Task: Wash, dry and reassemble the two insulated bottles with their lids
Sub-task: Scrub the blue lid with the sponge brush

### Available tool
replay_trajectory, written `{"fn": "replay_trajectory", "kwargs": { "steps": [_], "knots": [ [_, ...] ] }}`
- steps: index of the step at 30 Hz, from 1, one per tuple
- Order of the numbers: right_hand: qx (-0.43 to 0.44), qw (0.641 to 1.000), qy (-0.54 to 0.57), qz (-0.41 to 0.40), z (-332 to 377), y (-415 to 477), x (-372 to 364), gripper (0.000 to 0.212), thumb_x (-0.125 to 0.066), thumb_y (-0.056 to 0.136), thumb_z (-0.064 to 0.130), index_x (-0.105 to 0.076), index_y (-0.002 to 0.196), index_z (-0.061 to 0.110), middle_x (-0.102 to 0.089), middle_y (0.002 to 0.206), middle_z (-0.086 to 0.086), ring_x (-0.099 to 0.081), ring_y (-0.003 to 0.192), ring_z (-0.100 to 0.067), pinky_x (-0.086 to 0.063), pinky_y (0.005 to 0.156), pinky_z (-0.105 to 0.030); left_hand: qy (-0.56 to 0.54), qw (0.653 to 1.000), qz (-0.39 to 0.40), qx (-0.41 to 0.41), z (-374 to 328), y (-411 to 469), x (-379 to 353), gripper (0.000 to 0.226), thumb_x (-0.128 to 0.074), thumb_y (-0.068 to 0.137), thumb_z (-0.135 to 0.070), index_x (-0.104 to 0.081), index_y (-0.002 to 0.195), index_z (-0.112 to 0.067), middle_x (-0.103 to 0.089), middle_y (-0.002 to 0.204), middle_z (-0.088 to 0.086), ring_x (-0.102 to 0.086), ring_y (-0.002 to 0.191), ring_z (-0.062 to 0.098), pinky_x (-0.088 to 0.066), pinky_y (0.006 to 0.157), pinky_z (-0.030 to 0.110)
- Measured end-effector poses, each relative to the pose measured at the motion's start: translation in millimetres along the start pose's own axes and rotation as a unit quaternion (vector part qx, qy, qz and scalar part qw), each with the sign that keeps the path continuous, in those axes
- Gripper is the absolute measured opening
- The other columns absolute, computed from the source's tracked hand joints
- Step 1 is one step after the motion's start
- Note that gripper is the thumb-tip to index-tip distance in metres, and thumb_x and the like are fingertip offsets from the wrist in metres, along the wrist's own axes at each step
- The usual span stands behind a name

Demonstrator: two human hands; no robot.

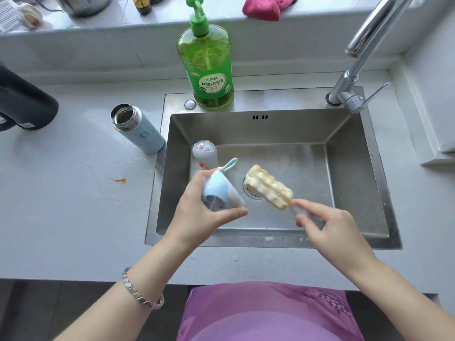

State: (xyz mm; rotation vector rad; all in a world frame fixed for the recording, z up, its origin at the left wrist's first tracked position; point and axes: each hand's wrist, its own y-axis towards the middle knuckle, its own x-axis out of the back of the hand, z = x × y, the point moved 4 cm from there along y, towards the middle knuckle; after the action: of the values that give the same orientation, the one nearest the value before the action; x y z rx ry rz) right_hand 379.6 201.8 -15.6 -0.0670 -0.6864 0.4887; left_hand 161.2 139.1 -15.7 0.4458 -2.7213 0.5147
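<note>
My left hand point(197, 215) grips a pale blue bottle lid point(218, 193) with a teal loop strap, held over the steel sink point(354, 173). My right hand point(330, 227) pinches the white handle of a sudsy yellow sponge brush point(269, 187), whose head points up-left, just right of the lid and apart from it. A second, greyish-white lid or bottle part point(204, 153) lies in the sink's far left corner. An open light-blue insulated bottle point(136, 127) stands on the counter left of the sink.
A green dish-soap pump bottle point(206, 65) stands behind the sink. The faucet point(362, 50) rises at the back right. A dark container point(24, 104) lies on the left counter. A pink cloth point(266, 7) sits on the ledge. The drain point(251, 191) lies below the brush.
</note>
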Motion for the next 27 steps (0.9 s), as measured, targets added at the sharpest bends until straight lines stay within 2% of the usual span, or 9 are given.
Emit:
{"fn": "replay_trajectory", "kwargs": {
  "steps": [2, 4, 7, 10, 14, 17, 20, 24, 27],
  "knots": [
    [0.004, 0.999, 0.029, -0.026, 6.0, -0.6, 6.0, 0.026, -0.062, 0.086, 0.004, -0.069, 0.109, 0.014, -0.067, 0.07, 0.007, -0.051, 0.047, 0.008, -0.035, 0.051, -0.006, 0.031, 0.999, -0.006, 0.001, 1.8, 0.8, 0.0, 0.065, -0.089, 0.051, -0.037, -0.052, 0.103, -0.047, -0.052, 0.111, -0.005, -0.054, 0.098, 0.001, -0.046, 0.084, 0.014],
    [0.054, 0.998, 0.029, -0.02, 22.3, -5.7, 1.1, 0.024, -0.065, 0.084, 0.007, -0.07, 0.106, 0.016, -0.067, 0.07, 0.01, -0.055, 0.054, 0.007, -0.036, 0.055, -0.003, 0.051, 0.999, -0.016, -0.008, -0.5, 1.6, -2.0, 0.066, -0.09, 0.052, -0.032, -0.049, 0.101, -0.052, -0.049, 0.108, -0.007, -0.052, 0.098, -0.001, -0.044, 0.082, 0.01],
    [0.087, 0.996, 0.009, -0.01, 29.0, -7.5, -14.3, 0.023, -0.064, 0.083, 0.011, -0.072, 0.104, 0.016, -0.068, 0.073, 0.01, -0.06, 0.075, -0.001, -0.039, 0.065, -0.003, 0.081, 0.996, -0.015, -0.031, -7.4, 2.6, -7.7, 0.069, -0.084, 0.05, -0.038, -0.044, 0.106, -0.047, -0.052, 0.107, -0.013, -0.051, 0.107, 0.014, -0.049, 0.087, 0.028],
    [0.033, 0.999, 0.027, -0.015, 20.8, 3.1, -16.4, 0.025, -0.063, 0.086, 0.008, -0.07, 0.109, 0.017, -0.069, 0.075, 0.007, -0.06, 0.08, -0.004, -0.039, 0.07, -0.007, 0.107, 0.993, -0.01, -0.038, -10.0, 2.1, -9.9, 0.078, -0.087, 0.054, -0.035, -0.037, 0.113, -0.04, -0.049, 0.105, -0.017, -0.049, 0.107, 0.019, -0.05, 0.085, 0.026],
    [0.082, 0.996, 0.023, -0.003, 31.4, -10.7, -20.0, 0.024, -0.063, 0.084, 0.01, -0.071, 0.105, 0.019, -0.072, 0.08, 0.006, -0.061, 0.079, -0.008, -0.041, 0.068, -0.012, 0.108, 0.993, -0.008, -0.041, -3.6, 5.7, -4.6, 0.071, -0.081, 0.047, -0.044, -0.046, 0.109, -0.039, -0.054, 0.105, -0.018, -0.052, 0.106, 0.016, -0.05, 0.085, 0.03],
    [0.006, 1.0, 0.014, 0.022, 7.9, -2.5, -19.2, 0.024, -0.062, 0.088, 0.012, -0.07, 0.108, 0.021, -0.071, 0.082, 0.009, -0.062, 0.081, -0.006, -0.041, 0.071, -0.013, 0.116, 0.992, 0.001, -0.052, 4.9, 6.5, -11.6, 0.064, -0.076, 0.048, -0.051, -0.051, 0.104, -0.036, -0.053, 0.104, -0.016, -0.054, 0.103, 0.015, -0.052, 0.084, 0.032],
    [-0.096, 0.995, -0.019, 0.025, -32.8, 17.2, -13.6, 0.028, -0.058, 0.089, 0.015, -0.067, 0.114, 0.021, -0.072, 0.088, 0.005, -0.063, 0.095, -0.015, -0.038, 0.076, -0.021, 0.118, 0.993, 0.02, -0.022, 26.5, 18.3, -24.4, 0.058, -0.076, 0.049, -0.05, -0.055, 0.099, -0.03, -0.053, 0.101, -0.012, -0.056, 0.096, 0.008, -0.052, 0.083, 0.029],
    [-0.169, 0.986, -0.007, -0.003, -76.7, 38.4, -3.6, 0.028, -0.057, 0.088, 0.012, -0.068, 0.112, 0.02, -0.067, 0.071, 0.009, -0.06, 0.082, -0.016, -0.038, 0.067, -0.023, 0.194, 0.977, 0.078, 0.048, 67.6, 59.2, -49.6, 0.05, -0.08, 0.06, -0.038, -0.055, 0.102, -0.025, -0.048, 0.103, -0.003, -0.056, 0.086, 0.005, -0.045, 0.078, 0.016],
    [-0.193, 0.981, 0.011, -0.019, -98.8, 50.8, -1.1, 0.026, -0.057, 0.087, 0.009, -0.069, 0.106, 0.022, -0.067, 0.069, 0.01, -0.059, 0.076, -0.009, -0.039, 0.064, -0.015, 0.285, 0.948, 0.134, 0.036, 101.8, 94.2, -75.7, 0.057, -0.078, 0.067, -0.037, -0.052, 0.114, -0.018, -0.045, 0.111, 0.0, -0.052, 0.097, 0.014, -0.041, 0.084, 0.019]
  ]
}}
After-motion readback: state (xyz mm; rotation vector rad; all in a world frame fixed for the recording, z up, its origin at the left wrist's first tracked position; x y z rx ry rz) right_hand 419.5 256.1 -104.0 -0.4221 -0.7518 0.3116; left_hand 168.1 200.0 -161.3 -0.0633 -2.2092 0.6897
